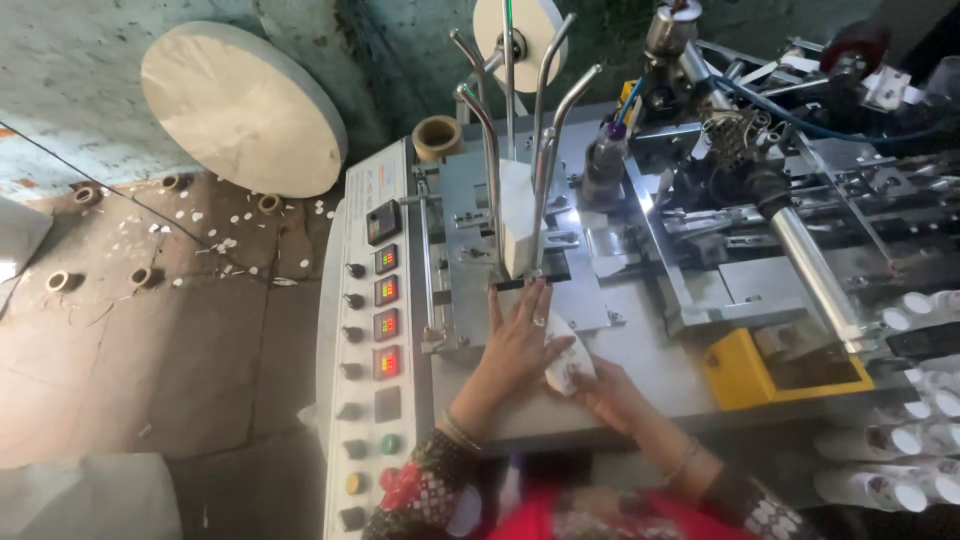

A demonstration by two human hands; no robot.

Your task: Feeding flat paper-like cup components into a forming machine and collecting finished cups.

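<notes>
The left hand [522,335] lies flat and open, fingers spread, on the grey metal tabletop [650,375] of the machine, its fingertips just short of the foot of the upright stack of white paper blanks [518,228]. That stack stands between four curved chrome guide rods [545,150]. The thumb side of the left hand rests against a small white crumpled paper piece with dark print [568,365], which the right hand [612,392] holds from below, fingers closed on its lower edge. The paper piece sits on the tabletop between the two hands, just below the stack.

To the left runs the pale control panel with red digit displays and round knobs [385,330]. To the right stand a yellow box-shaped guard [740,372] and a polished steel roller [815,275], with rows of white paper cups [915,440] at the far right edge. A large white paper reel [245,110] leans on the floor by the wall.

The main hazard, as I judge it, is closeness: the left fingertips lie right at the slot under the stack, where a feeding part could pinch them if the machine cycles. A bracelet or loose sleeve near the roller side could also snag. The crumpled paper piece, if let go, might slide into the feed and jam it.
</notes>
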